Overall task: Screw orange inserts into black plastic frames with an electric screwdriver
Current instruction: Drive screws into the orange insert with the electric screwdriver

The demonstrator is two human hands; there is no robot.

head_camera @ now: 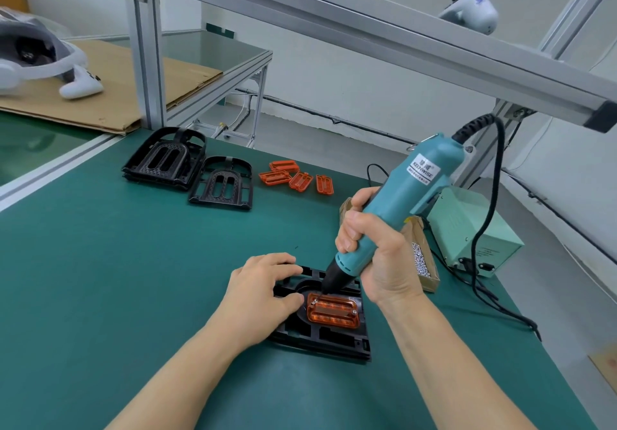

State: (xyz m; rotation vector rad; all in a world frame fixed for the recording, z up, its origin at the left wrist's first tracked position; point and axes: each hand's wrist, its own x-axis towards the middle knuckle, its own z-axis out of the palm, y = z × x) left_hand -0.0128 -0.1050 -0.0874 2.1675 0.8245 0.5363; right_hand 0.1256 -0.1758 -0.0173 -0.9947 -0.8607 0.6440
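A black plastic frame lies on the green mat near me, with an orange insert seated in it. My left hand presses flat on the frame's left part, its thumb touching the insert's edge. My right hand grips the teal electric screwdriver, tilted, its black tip on the insert's upper left corner. A screw head shows at the insert's right end.
More black frames are stacked at the mat's far side, beside several loose orange inserts. A cardboard box of screws and a green power supply stand at right. The tool's cable trails right.
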